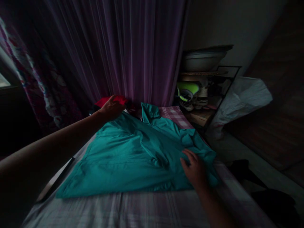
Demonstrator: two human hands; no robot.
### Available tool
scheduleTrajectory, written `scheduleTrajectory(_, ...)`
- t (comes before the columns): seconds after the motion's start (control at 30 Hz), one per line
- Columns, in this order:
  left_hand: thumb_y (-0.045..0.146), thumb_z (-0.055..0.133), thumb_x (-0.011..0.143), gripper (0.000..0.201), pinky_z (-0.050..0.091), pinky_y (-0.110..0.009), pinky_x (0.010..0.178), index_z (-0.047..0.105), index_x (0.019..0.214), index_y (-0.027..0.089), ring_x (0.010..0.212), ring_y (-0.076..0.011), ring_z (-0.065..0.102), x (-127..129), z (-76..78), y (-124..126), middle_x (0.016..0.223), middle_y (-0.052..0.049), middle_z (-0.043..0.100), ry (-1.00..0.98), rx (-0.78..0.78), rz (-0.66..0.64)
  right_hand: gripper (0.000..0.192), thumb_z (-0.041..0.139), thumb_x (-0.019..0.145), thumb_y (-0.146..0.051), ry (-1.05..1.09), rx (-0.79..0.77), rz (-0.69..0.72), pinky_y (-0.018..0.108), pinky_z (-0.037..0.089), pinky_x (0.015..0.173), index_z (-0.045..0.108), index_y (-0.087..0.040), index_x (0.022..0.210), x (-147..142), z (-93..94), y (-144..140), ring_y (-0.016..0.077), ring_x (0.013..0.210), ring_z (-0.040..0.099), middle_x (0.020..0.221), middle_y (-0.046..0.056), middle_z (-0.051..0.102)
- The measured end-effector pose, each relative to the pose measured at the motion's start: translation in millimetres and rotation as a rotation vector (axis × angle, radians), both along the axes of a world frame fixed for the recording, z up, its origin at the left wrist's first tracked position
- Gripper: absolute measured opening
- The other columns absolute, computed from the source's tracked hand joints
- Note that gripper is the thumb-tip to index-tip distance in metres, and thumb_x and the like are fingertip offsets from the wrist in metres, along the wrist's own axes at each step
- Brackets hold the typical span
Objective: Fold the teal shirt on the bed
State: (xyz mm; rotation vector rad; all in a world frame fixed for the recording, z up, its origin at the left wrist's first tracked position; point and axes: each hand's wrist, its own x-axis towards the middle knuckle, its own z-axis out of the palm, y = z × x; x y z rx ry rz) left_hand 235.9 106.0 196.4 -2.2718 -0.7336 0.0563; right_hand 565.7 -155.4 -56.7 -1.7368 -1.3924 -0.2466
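Note:
A teal collared shirt lies spread flat on a bed covered by a pale checked sheet. My left hand reaches to the shirt's far left shoulder and rests there, fingers curled at the fabric edge, next to a red cloth. My right hand lies on the crumpled right sleeve near the bed's right edge, fingers spread and pressing the cloth. The room is dim.
A purple curtain hangs behind the bed. To the right stands a metal rack with a basin on top and shoes below. A white plastic bag leans on it. Dark clothes lie on the floor.

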Motion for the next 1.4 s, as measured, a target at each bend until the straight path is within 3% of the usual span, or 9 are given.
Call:
scheduleTrajectory(0.1, 0.013, 0.043, 0.093, 0.031, 0.029, -0.051, 0.111, 0.066, 0.114, 0.013, 0.089, -0.0195, 0.058, -30.3, 6.2, -22.8, 0.088, -0.006, 0.068, -0.058, 0.01, 0.042, 0.054, 0.06, 0.082, -0.043, -0.115, 0.005, -0.169, 0.056, 0.045, 0.097, 0.058, -0.014, 0.128, 0.0, -1.9, -0.3, 0.0379, 0.124, 0.054, 0.138, 0.024, 0.056)
scheduleTrajectory(0.17, 0.013, 0.043, 0.093, 0.029, 0.032, -0.049, 0.108, 0.068, 0.108, 0.014, 0.092, -0.0207, 0.058, -47.5, 5.2, -36.9, 0.09, -0.006, 0.067, -0.086, 0.003, 0.041, 0.06, 0.062, 0.081, -0.039, -0.101, -0.06, -0.2, 0.053, 0.047, 0.093, 0.053, -0.013, 0.133, 0.9, -3.0, -1.3, 0.0365, 0.116, 0.059, 0.13, 0.023, 0.062)
scheduleTrajectory(0.27, 0.014, 0.046, 0.092, 0.024, 0.039, -0.045, 0.099, 0.069, 0.098, 0.016, 0.09, -0.0215, 0.057, -71.1, -3.2, -55.3, 0.09, -0.007, 0.066, -0.131, -0.007, 0.056, 0.039, 0.056, 0.082, -0.026, -0.068, -0.215, -0.073, 0.042, 0.049, 0.086, 0.063, -0.02, 0.12, 6.9, -1.6, -4.3, 0.0271, 0.092, 0.068, 0.107, 0.011, 0.074)
scheduleTrajectory(0.37, 0.014, 0.048, 0.09, 0.02, 0.043, -0.04, 0.089, 0.067, 0.09, 0.018, 0.082, -0.0203, 0.056, -95.6, -19.7, -73.0, 0.084, -0.006, 0.065, -0.175, -0.022, 0.076, 0.034, 0.051, 0.076, -0.013, -0.08, -0.323, 0.031, 0.034, 0.049, 0.08, 0.069, -0.025, 0.103, 18.8, 5.5, -10.8, 0.0216, 0.086, 0.069, 0.102, 0.005, 0.075)
scheduleTrajectory(0.53, 0.016, 0.048, 0.088, 0.018, 0.046, -0.041, 0.086, 0.065, 0.086, 0.022, 0.079, -0.0223, 0.059, -143.9, -80.6, -117.4, 0.082, -0.007, 0.065, -0.351, -0.15, 0.094, 0.032, 0.051, 0.07, -0.006, -0.143, -0.424, 0.056, 0.032, 0.047, 0.077, 0.071, -0.024, 0.087, 36.3, 12.0, -32.8, 0.0218, 0.089, 0.066, 0.096, 0.004, 0.073)
scheduleTrajectory(0.67, 0.016, 0.047, 0.085, 0.026, 0.046, -0.049, 0.097, 0.069, 0.098, 0.022, 0.101, -0.0283, 0.064, -176.5, -151.1, -160.0, 0.112, -0.013, 0.069, -0.436, -0.251, 0.12, 0.034, 0.047, 0.073, -0.005, -0.208, -0.448, 0.106, 0.034, 0.046, 0.08, 0.073, -0.023, 0.086, 39.2, 5.2, -51.2, 0.0228, 0.091, 0.065, 0.095, 0.005, 0.073)
scheduleTrajectory(0.77, 0.013, 0.042, 0.087, 0.034, 0.042, -0.05, 0.105, 0.069, 0.104, 0.024, 0.109, -0.0277, 0.065, -186.1, -181.0, -180.2, 0.119, -0.011, 0.07, -0.488, -0.339, 0.198, 0.038, 0.044, 0.076, -0.006, -0.26, -0.411, 0.09, 0.035, 0.048, 0.079, 0.074, -0.025, 0.089, 39.6, 2.7, -57.1, 0.0228, 0.089, 0.065, 0.096, 0.005, 0.074)
scheduleTrajectory(1.1, 0.014, 0.038, 0.087, 0.034, 0.048, -0.046, 0.091, 0.07, 0.096, 0.018, 0.097, -0.0306, 0.066, -177.5, -156.6, -187.1, 0.098, -0.015, 0.073, -0.562, -0.351, 0.28, 0.038, 0.045, 0.077, -0.01, -0.334, -0.338, 0.024, 0.035, 0.05, 0.072, 0.078, -0.026, 0.087, 43.1, 1.6, -61.9, 0.0227, 0.082, 0.067, 0.093, 0.004, 0.077)
scheduleTrajectory(1.4, 0.014, 0.04, 0.088, 0.033, 0.049, -0.043, 0.091, 0.069, 0.099, 0.022, 0.097, -0.0261, 0.066, -191.7, -181.0, -211.5, 0.104, -0.01, 0.072, -0.546, -0.441, 0.27, 0.036, 0.047, 0.072, -0.012, -0.32, -0.283, -0.109, 0.038, 0.051, 0.074, 0.079, -0.027, 0.083, 41.6, -2.4, -72.2, 0.0248, 0.088, 0.069, 0.097, 0.004, 0.078)
